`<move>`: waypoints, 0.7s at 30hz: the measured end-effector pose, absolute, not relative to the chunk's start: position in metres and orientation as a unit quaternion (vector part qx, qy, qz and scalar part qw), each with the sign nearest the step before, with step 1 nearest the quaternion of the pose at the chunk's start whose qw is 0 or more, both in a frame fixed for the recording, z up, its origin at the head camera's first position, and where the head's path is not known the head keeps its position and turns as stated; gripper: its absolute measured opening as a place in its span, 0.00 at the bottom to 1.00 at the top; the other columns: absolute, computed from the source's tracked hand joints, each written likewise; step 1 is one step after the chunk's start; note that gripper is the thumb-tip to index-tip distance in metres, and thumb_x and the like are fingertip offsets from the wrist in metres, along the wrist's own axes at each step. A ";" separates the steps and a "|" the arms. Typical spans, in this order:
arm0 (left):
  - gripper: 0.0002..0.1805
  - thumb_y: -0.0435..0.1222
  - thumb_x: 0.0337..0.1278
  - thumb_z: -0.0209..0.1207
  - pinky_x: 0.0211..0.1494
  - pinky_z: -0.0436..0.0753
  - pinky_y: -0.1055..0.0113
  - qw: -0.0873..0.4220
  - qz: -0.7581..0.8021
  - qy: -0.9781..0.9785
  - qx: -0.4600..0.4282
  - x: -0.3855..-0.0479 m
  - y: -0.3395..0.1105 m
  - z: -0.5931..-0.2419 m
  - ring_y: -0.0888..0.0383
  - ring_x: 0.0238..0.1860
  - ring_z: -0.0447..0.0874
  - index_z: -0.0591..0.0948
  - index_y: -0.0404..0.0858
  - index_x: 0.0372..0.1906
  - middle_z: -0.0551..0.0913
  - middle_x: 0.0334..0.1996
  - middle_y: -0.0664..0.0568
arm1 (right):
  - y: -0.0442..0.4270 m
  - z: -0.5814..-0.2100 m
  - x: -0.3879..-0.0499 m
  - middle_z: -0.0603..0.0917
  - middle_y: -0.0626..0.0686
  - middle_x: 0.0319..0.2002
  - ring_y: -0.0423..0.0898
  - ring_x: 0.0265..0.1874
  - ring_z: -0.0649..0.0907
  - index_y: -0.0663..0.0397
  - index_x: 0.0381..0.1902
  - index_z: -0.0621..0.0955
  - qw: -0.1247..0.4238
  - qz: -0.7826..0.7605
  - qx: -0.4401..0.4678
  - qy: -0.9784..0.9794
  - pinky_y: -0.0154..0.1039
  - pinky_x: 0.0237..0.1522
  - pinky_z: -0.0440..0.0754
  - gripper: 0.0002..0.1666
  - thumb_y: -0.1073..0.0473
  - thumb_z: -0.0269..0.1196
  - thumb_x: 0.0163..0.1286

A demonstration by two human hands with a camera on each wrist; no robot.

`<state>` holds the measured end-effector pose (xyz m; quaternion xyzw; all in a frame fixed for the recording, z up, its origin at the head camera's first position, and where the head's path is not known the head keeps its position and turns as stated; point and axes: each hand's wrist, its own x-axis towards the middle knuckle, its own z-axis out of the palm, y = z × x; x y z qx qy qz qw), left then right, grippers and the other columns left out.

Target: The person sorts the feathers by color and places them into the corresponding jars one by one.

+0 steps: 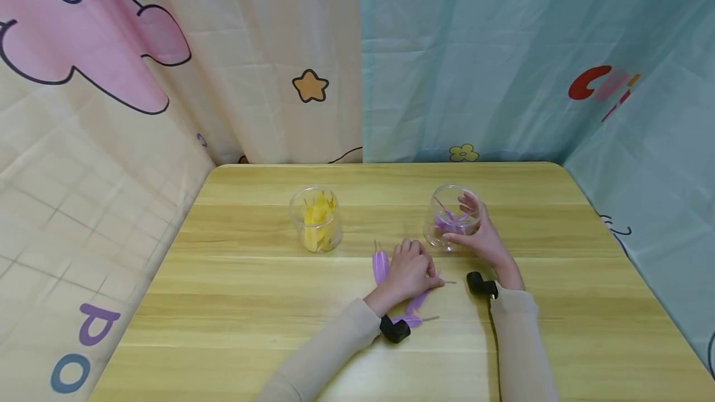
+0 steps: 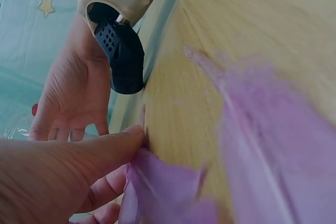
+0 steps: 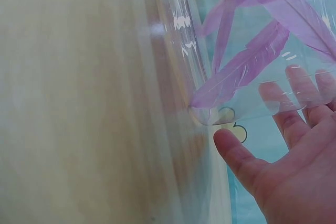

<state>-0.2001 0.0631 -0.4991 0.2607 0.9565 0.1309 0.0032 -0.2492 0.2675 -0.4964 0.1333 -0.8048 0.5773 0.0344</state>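
Observation:
My left hand (image 1: 410, 270) is low over the table and pinches a purple feather (image 2: 168, 182) by its shaft between thumb and fingers. Around that hand more purple feathers (image 1: 380, 267) lie on the wood, partly covered by it. At the right, a clear glass cup (image 1: 429, 228) stands upright with several purple feathers (image 3: 247, 69) inside. Curved round the cup's right side is my right hand (image 1: 481, 234), thumb in front and fingers behind the glass. Whether the thumb touches the glass is hard to tell.
A second clear glass cup (image 1: 294, 219), holding yellow feathers (image 1: 317, 222), stands left of centre. The wooden table (image 1: 223, 303) ends at a printed curtain (image 1: 268, 30) along the back and sides. Black wrist cameras (image 1: 395, 329) sit at both cuffs.

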 end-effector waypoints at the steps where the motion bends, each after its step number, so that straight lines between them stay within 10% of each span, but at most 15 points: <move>1: 0.15 0.61 0.46 0.64 0.47 0.62 0.67 0.003 0.132 0.957 0.260 -0.200 0.063 -0.499 0.60 0.41 0.61 0.79 0.59 0.18 0.68 0.37 0.60 | 0.267 -0.495 -0.248 0.56 0.61 0.70 0.61 0.67 0.56 0.53 0.73 0.48 0.033 0.578 0.132 -0.804 0.63 0.62 0.54 0.60 0.67 0.72 0.53; 9: 0.15 0.60 0.49 0.63 0.46 0.62 0.67 0.025 0.162 0.951 0.263 -0.200 0.060 -0.496 0.60 0.41 0.63 0.79 0.58 0.18 0.72 0.36 0.61 | 0.259 -0.474 -0.237 0.55 0.67 0.68 0.66 0.66 0.55 0.63 0.72 0.48 0.029 0.592 0.141 -0.793 0.66 0.62 0.53 0.58 0.70 0.72 0.52; 21: 0.10 0.53 0.57 0.60 0.44 0.62 0.67 0.083 0.248 0.925 0.274 -0.206 0.049 -0.483 0.60 0.41 0.64 0.83 0.55 0.27 0.76 0.41 0.59 | 0.268 -0.499 -0.250 0.57 0.60 0.69 0.60 0.67 0.56 0.52 0.73 0.48 0.035 0.589 0.139 -0.795 0.63 0.62 0.54 0.60 0.66 0.73 0.53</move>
